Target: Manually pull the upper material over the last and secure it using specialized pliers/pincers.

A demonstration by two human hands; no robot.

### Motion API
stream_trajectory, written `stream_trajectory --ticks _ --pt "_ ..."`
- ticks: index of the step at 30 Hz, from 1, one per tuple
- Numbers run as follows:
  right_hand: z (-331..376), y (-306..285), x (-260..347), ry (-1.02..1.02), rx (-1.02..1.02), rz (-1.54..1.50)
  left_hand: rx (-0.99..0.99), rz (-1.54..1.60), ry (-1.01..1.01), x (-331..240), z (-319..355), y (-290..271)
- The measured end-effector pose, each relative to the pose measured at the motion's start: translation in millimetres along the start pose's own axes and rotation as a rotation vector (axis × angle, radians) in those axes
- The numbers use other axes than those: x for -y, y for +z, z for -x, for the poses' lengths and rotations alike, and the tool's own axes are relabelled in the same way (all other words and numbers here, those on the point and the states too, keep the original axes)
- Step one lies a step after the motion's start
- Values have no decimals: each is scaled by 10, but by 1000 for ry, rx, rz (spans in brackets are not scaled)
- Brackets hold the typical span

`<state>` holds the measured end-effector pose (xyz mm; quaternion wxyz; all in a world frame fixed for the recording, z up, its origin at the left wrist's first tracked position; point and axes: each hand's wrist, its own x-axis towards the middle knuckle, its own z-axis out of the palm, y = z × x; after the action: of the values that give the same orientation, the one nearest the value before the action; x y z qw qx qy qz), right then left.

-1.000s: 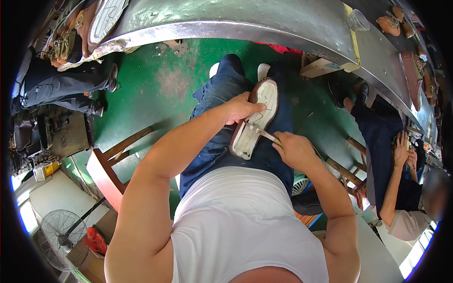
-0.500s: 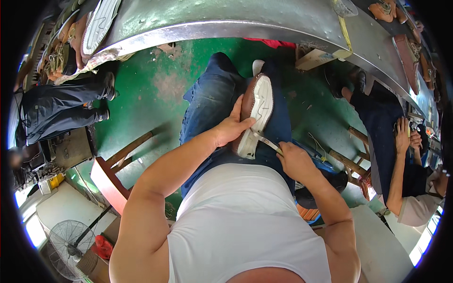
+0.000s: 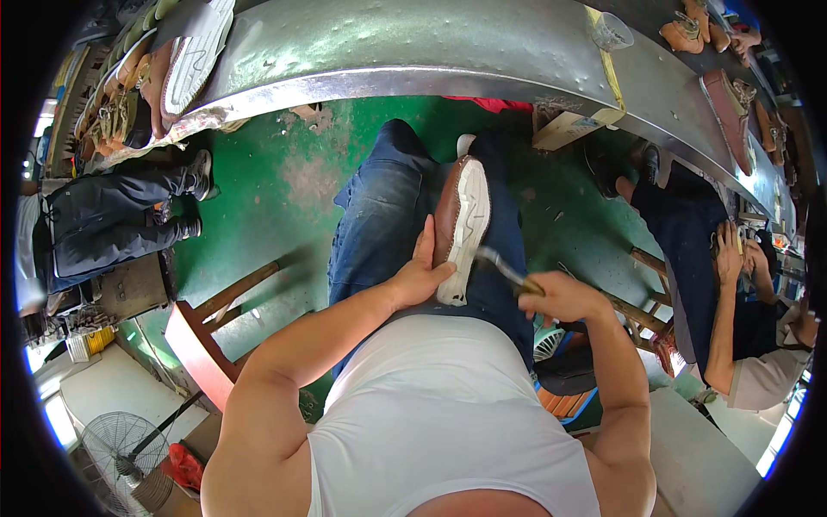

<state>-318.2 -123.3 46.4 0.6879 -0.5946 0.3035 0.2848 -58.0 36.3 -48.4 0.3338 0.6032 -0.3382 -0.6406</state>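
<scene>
White top (image 3: 431,388): worn by the person, fills the lower middle.
Right hand (image 3: 560,295): closed round the handle of a metal-headed tool (image 3: 506,270); slight motion blur, exact finger positions can't be told.
Tool: slants up-left out of the fist, curved head just beside the sole's right edge. Contact or small gap: can't tell.
Left hand (image 3: 418,280): holding the brown shoe (image 3: 469,211) by its lower part, thumb over the sole edge, fingers up along the left side.
Brown shoe: over the lap, nearer the right leg, one end toward the body, the other toward the bench. White sole faces up and right, brown upper shows on the left.
Jeans (image 3: 379,207): blue, knees toward the bench.
Wooden stool (image 3: 194,345): left of the person, reddish board plus rails, partly behind the left arm.
Green floor (image 3: 258,207): scuffed pale in places.
Metal bench (image 3: 413,43): spans the top, dented surface. White-soled shoe (image 3: 196,60) on its left part, clear cup (image 3: 611,32) toward the right, reddish-brown shoe (image 3: 726,121) further right.
Co-worker, right: hands (image 3: 730,254) close together, item between them unclear.
Co-worker, left: dark trousers (image 3: 121,215), sneakers.
Fan (image 3: 121,444): lower left, wire cage, red bag (image 3: 183,465) beside it.
</scene>
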Motion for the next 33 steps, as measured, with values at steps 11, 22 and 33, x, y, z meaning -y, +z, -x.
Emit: stream_trajectory --ticks 11,22,33 --pt "-708 -15 214 -285 -585 -123 -147 305 49 -371 12 -59" --pt "-755 139 -388 -267 -616 -623 -36 338 462 -2433 63 -1484" --pt "-902 -422 -111 -194 -490 -661 -601 -1974 402 -4180 -2954 -2148"
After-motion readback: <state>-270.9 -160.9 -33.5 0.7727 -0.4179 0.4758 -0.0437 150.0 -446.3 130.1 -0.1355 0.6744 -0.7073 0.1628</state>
